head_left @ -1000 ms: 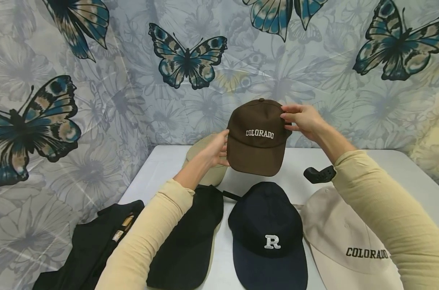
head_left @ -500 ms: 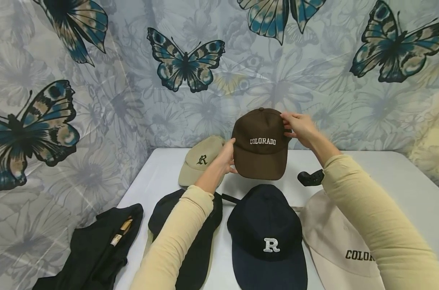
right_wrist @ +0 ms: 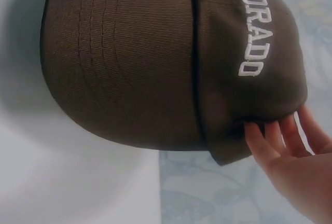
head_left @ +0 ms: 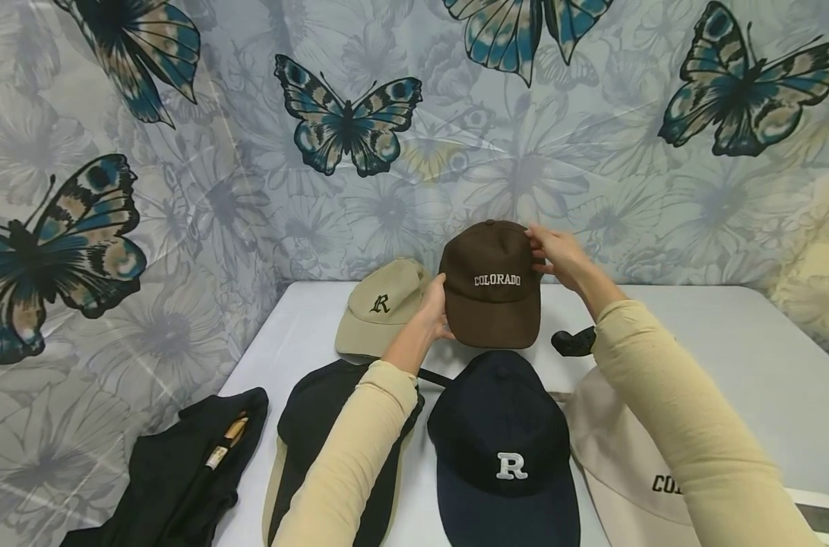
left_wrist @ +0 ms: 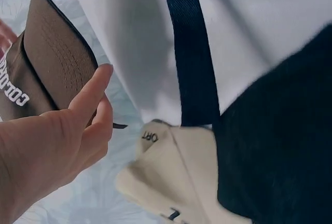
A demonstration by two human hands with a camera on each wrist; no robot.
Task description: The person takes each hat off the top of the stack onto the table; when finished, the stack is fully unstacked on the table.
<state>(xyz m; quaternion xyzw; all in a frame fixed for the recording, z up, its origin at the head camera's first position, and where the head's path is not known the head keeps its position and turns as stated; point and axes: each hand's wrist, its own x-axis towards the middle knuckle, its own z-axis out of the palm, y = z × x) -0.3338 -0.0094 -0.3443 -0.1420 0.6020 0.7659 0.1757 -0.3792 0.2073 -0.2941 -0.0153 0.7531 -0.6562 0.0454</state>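
A brown baseball cap (head_left: 492, 262) with white COLORADO lettering is held upright near the back of the table, brim toward me. Whether its brim touches the tabletop I cannot tell. My left hand (head_left: 429, 310) holds its left side near the brim; in the left wrist view that hand (left_wrist: 67, 136) has its thumb beside the brim. At the right side of the crown, my right hand (head_left: 558, 254) grips the cap. The right wrist view shows the right fingers (right_wrist: 295, 136) against the crown's side, their tips partly tucked out of sight.
Left of the brown cap sits a beige cap (head_left: 387, 300) with a dark R. In front lie a black cap (head_left: 325, 403), a navy cap (head_left: 503, 410) and a cream cap (head_left: 619, 448). A black perforated object (head_left: 571, 343) and dark cloth (head_left: 175, 463) are also on the white table (head_left: 701, 342).
Both hands have lowered the brown cap toward the table. The left forearm has shifted right, uncovering the beige cap. A white device edge has come into view at the lower right.
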